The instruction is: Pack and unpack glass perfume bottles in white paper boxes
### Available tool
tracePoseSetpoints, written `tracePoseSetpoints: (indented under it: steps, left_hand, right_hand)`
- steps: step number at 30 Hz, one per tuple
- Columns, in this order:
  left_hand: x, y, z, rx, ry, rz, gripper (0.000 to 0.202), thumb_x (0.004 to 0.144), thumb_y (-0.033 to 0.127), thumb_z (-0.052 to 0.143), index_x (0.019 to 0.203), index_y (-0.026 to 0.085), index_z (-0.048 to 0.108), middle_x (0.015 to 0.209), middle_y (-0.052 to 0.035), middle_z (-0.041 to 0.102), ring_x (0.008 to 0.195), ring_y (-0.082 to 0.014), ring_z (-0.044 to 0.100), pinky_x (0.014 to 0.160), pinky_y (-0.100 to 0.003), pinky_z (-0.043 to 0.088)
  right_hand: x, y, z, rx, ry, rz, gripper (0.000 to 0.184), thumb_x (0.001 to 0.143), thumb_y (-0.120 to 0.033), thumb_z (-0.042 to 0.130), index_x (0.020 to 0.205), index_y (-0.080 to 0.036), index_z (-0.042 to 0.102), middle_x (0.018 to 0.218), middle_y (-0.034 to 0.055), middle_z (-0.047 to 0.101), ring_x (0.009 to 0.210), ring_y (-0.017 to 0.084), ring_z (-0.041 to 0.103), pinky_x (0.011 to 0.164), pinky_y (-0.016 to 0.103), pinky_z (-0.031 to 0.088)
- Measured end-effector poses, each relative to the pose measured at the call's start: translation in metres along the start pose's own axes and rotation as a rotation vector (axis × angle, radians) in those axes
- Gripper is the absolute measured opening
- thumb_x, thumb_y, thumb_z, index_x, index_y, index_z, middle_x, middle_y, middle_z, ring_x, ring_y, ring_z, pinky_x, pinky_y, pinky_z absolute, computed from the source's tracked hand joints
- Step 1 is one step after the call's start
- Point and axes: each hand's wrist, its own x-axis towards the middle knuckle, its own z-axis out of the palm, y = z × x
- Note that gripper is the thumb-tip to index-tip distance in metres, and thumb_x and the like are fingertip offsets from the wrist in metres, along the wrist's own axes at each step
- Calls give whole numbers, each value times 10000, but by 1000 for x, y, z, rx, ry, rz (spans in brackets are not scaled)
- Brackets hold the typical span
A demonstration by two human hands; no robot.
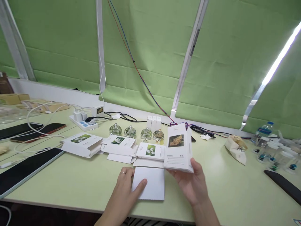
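My right hand holds up a white carton with a yellow flower picture on its face, fingers wrapped behind it. My left hand rests with fingers spread flat on a blank white card lying on the pale green table. Behind the card lie several flattened white cartons with white flower pictures. Farther back, several small round glass bottles stand in a row.
A power strip with chargers and cables sits at the back left. Phones and a dark tablet lie at the left. A crumpled paper bag, a water bottle and jars stand at the right. Green blinds hang behind.
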Motion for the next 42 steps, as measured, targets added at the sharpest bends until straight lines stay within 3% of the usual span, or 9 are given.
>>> tracePoseSetpoints:
  steps: [5, 9, 13, 18, 22, 26, 30, 37, 42]
  left_hand:
    - [2, 10, -4, -309, -47, 72, 295, 745, 496, 566, 749, 202, 554, 770, -18, 554, 700, -184, 524, 631, -274, 461]
    - [9, 43, 12, -470, -230, 147, 280, 782, 458, 547, 864, 193, 572, 835, -38, 607, 784, -201, 571, 685, -272, 468]
    - [31, 84, 55, -515, -376, 165, 271, 814, 341, 497, 1040, 193, 503, 1019, -73, 614, 930, -223, 577, 789, -312, 464]
    - [57, 111, 115, -167, -303, 127, 413, 712, 158, 518, 1117, 101, 457, 1155, -172, 558, 1093, -288, 515, 929, -403, 393]
    - [59, 117, 133, 103, -154, 429, 571, 726, 105, 461, 1288, 73, 366, 1390, -194, 362, 1338, -299, 232, 1078, -458, 209]
    - [52, 118, 144, 119, -495, 780, 484, 791, 292, 514, 1262, 193, 467, 1398, -121, 402, 1345, -295, 232, 1100, -480, 149]
    - [58, 111, 166, 138, -631, 636, 605, 770, 477, 511, 1294, 180, 459, 1422, -156, 339, 1342, -367, 196, 1064, -593, 61]
    - [78, 112, 192, 242, -401, 383, 672, 783, 491, 441, 1339, 116, 398, 1442, -198, 270, 1350, -391, 133, 1015, -645, -78]
    - [83, 112, 194, 242, -282, 284, 617, 797, 354, 450, 1315, 24, 389, 1428, -245, 272, 1359, -351, 142, 1072, -555, -41]
  right_hand:
    - [-7, -56, -25, -148, 212, -365, 384, 703, -369, 650, 1077, -291, 607, 1049, 14, 663, 907, 208, 619, 752, 390, 530]
    - [-19, -92, -33, -180, 329, -562, 348, 723, -365, 598, 1064, -297, 601, 1065, -1, 644, 1007, 223, 578, 751, 403, 530]
    - [-26, -105, -34, -188, 350, -710, 356, 721, -351, 582, 1075, -317, 585, 1082, -16, 630, 1074, 225, 540, 746, 387, 530]
    - [-28, -108, -35, -182, 330, -723, 369, 743, -368, 565, 1109, -322, 561, 1109, -10, 620, 1080, 233, 536, 745, 407, 530]
    - [-32, -113, -37, -185, 332, -747, 351, 761, -352, 546, 1108, -308, 568, 1125, 3, 616, 1096, 237, 527, 760, 414, 525]
    - [-35, -117, -40, -187, 362, -778, 335, 752, -351, 546, 1080, -300, 587, 1139, 5, 611, 1100, 242, 526, 765, 413, 520]
    - [-37, -119, -39, -168, 348, -776, 338, 764, -350, 540, 1096, -308, 588, 1142, 7, 610, 1120, 239, 510, 756, 400, 523]
    - [-39, -120, -42, -181, 317, -780, 328, 785, -352, 528, 1107, -317, 582, 1140, 3, 613, 1122, 231, 510, 783, 413, 515]
    - [-27, -115, -50, -175, 282, -655, 342, 727, -329, 575, 1069, -315, 570, 1108, -7, 626, 1054, 249, 556, 843, 523, 468]
